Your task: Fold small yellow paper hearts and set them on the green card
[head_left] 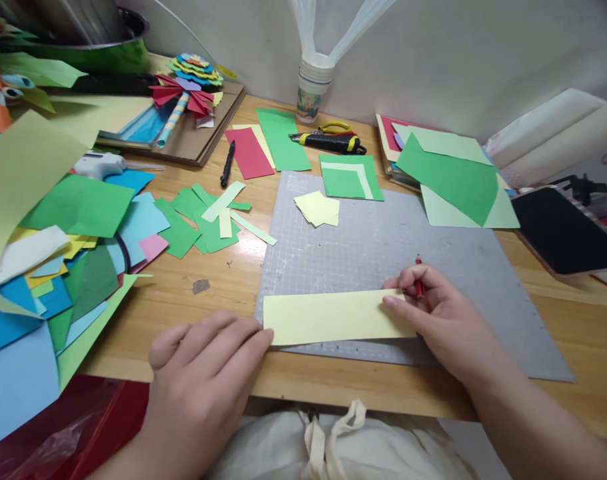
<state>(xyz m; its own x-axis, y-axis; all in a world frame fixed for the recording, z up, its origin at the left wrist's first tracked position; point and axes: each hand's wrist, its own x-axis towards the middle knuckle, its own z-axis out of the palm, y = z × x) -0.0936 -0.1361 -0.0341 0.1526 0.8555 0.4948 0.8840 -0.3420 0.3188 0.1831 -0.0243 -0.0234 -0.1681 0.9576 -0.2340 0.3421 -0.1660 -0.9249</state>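
A pale yellow paper strip (328,317) lies along the near edge of the grey cutting mat (383,247). My left hand (203,380) rests on the wooden table with fingers stretched flat, fingertips touching the strip's left end. My right hand (443,320) presses the strip's right end with its fingertips while its fingers are curled round a small red pencil (418,280).
Small yellow squares (317,208) and a green sheet (351,177) lie at the mat's far edge. Green scraps (203,220), a black pen (227,163), a utility knife (328,142) and a paper heap (58,247) lie left and behind. A tablet (563,230) sits right.
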